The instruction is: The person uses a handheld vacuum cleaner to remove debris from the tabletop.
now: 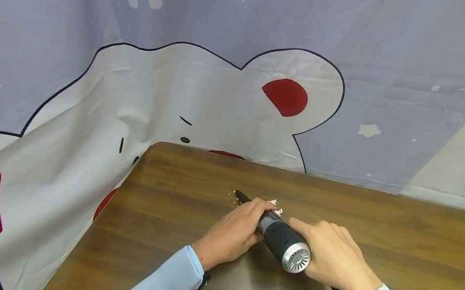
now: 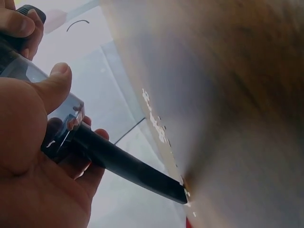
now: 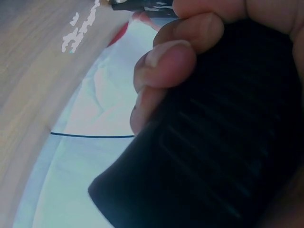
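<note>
Both hands hold a black handheld vacuum cleaner (image 1: pixel 280 239) with a silver vented end, tilted over the wooden table. My left hand (image 1: pixel 233 231) grips its front around the clear dust cup (image 2: pixel 72 105), thumb on one side and fingers on the other. A long black nozzle (image 2: pixel 137 172) extends from the cup, its tip right at the tabletop beside small crumbs. Curled around the ribbed handle (image 3: pixel 204 156) are the fingers of my right hand (image 1: pixel 332 251). White scraps (image 1: pixel 278 212) lie just beyond the vacuum, partly hidden by it in the head view.
The brown wooden table (image 1: pixel 416 258) has rounded far corners. Behind it and along its left side hangs a lavender and white curtain (image 1: pixel 219 4) with printed bear shapes. Tiny crumbs (image 1: pixel 235 198) are scattered around the nozzle tip.
</note>
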Demonstrator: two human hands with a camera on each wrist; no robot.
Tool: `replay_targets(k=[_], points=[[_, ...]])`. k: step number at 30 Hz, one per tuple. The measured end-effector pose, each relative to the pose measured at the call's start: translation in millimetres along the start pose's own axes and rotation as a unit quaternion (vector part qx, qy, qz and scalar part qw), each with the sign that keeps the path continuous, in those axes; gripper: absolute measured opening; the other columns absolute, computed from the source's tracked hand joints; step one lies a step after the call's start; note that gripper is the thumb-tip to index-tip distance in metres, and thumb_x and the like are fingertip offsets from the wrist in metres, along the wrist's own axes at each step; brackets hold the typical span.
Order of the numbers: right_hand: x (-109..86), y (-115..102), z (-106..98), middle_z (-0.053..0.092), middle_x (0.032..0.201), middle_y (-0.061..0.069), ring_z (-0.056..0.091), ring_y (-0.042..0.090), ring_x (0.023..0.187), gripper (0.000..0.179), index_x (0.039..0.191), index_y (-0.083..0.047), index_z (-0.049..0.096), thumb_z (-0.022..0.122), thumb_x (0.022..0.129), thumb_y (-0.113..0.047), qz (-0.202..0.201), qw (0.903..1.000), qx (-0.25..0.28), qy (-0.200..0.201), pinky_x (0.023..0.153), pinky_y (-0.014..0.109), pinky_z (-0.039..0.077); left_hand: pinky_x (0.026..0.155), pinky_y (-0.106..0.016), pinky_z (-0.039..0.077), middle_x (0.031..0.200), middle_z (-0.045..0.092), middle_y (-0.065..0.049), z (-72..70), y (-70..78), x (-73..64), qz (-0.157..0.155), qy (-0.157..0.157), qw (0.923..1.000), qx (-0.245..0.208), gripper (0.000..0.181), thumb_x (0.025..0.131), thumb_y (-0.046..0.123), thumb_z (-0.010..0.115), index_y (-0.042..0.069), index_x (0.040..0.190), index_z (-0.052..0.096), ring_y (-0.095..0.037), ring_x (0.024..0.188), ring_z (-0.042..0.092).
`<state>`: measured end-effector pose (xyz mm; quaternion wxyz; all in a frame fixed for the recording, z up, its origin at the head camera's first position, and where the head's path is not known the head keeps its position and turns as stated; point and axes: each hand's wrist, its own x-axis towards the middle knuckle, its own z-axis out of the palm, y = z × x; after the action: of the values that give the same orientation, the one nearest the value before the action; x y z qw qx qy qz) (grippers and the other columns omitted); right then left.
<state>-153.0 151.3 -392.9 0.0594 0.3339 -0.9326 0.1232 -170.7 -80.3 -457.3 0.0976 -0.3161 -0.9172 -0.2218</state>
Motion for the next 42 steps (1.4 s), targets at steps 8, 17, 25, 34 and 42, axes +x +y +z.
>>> replay_targets(k=[8,17,25,34,42], points=[[-1.6,-3.2,-4.7,0.042,0.057,-0.019,0.041,0.005,0.048,0.035,0.084,-0.032,0.050,0.078,0.064,-0.026,-0.008,1.0000,0.000,0.003,0.042,0.027,0.035,0.105,-0.030,0.039,0.132,0.046,0.003,-4.5,4.7,-4.1,-0.001,-0.003,1.0000,0.000,0.071,0.083,0.019,0.077,0.018,0.141,0.035,-0.012,0.122,0.046],[2.6,-3.7,-1.3,0.042,0.056,-0.019,0.041,0.004,0.047,0.035,0.085,-0.032,0.051,0.078,0.064,-0.025,-0.020,0.9998,0.003,0.008,0.042,0.027,0.036,0.104,-0.030,0.040,0.128,0.047,0.003,-6.6,3.6,-8.7,-0.021,-0.006,0.9998,0.006,0.068,0.084,0.018,0.076,0.017,0.139,0.037,-0.011,0.119,0.047],[7.5,-7.6,2.0,0.043,0.057,-0.021,0.042,0.004,0.047,0.036,0.088,-0.033,0.052,0.079,0.064,-0.027,-0.024,0.9997,0.007,0.004,0.041,0.027,0.036,0.106,-0.030,0.038,0.129,0.046,0.003,-9.2,-1.0,-13.3,-0.028,-0.011,0.9995,0.011,0.069,0.084,0.019,0.076,0.016,0.141,0.037,-0.011,0.121,0.045],[0.5,-15.7,-10.0,0.041,0.056,-0.019,0.040,0.004,0.046,0.034,0.083,-0.033,0.050,0.078,0.065,-0.031,-0.017,0.9998,-0.006,-0.001,0.041,0.026,0.034,0.103,-0.028,0.039,0.126,0.049,0.001,-14.1,6.6,-16.3,-0.004,0.005,0.9998,0.018,0.067,0.084,0.019,0.076,0.014,0.139,0.038,-0.011,0.117,0.048],[-7.0,-22.1,-22.5,0.038,0.054,-0.020,0.038,0.003,0.046,0.034,0.080,-0.034,0.048,0.078,0.066,-0.031,-0.020,0.9997,-0.015,0.000,0.041,0.026,0.033,0.105,-0.028,0.038,0.126,0.047,0.002,-16.1,16.3,-16.5,0.008,0.016,0.9997,0.017,0.067,0.082,0.017,0.076,0.014,0.137,0.038,-0.011,0.118,0.047]])
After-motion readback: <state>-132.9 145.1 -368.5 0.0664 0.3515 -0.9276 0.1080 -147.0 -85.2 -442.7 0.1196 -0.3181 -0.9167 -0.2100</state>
